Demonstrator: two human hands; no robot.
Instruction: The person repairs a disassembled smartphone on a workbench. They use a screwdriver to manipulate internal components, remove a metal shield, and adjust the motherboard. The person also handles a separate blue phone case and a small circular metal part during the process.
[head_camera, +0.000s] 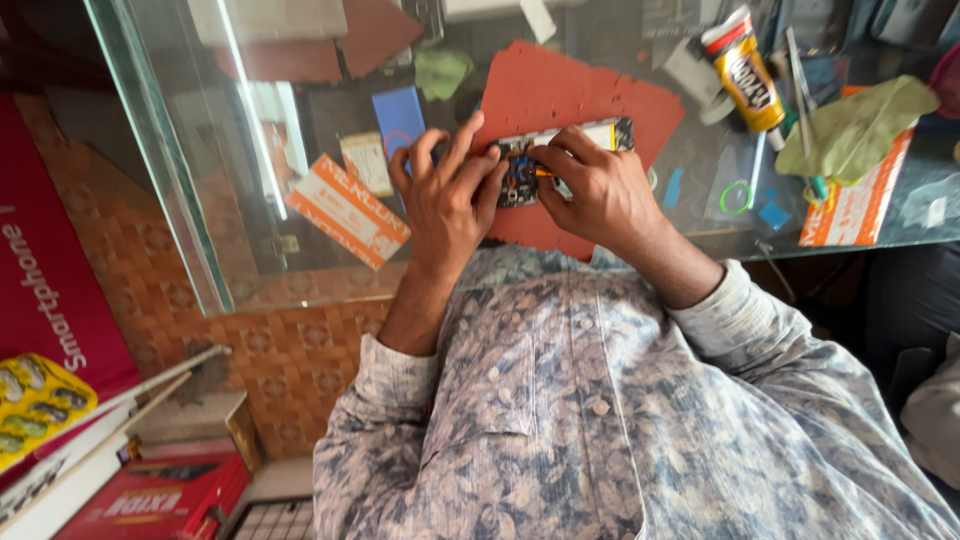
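- my left hand (447, 200) and right hand (590, 190) cover most of the opened phone (560, 150); i can't make out its small parts.
- i can't tell what the thin orange tool (543, 173) is; my right fingers hide nearly all of it.
- the red mat (570, 90) is partly hidden under both hands.
- the glue tube (742, 70) is cut off at the top edge.
- things beneath the glass counter (200, 200) blur behind reflections.

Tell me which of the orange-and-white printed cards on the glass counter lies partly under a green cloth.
The orange-and-white card at the right end of the counter: a green cloth drapes over its top. The other card, left of the left hand, lies uncovered.
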